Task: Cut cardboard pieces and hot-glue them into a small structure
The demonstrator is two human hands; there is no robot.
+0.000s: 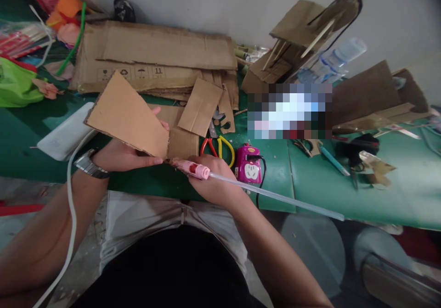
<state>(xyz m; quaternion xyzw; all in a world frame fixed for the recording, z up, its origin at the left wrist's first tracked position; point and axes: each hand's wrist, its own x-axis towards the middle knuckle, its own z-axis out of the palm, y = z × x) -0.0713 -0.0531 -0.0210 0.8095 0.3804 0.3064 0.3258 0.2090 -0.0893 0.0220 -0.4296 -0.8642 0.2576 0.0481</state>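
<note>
My right hand (215,182) is wrapped round a pink glue gun (193,168). A long translucent glue stick (275,195) sticks out of its back end toward the right. The gun's tip meets the lower edge of a cardboard piece (127,113), close to my left thumb. That piece stands tilted up in my left hand (131,156), whose thumb is in front and whose fingertips show behind its right edge. Under and behind it lies a flat cardboard sheet (184,142). A smaller cardboard rectangle (200,105) rests partly on that sheet.
Scissors with red and yellow handles (225,151) and a magenta power socket (248,165) lie right of my hands. Stacked cardboard (165,46) is at the back. A white power strip (65,131) sits left. A cardboard model (296,37) and water bottle (339,58) stand back right.
</note>
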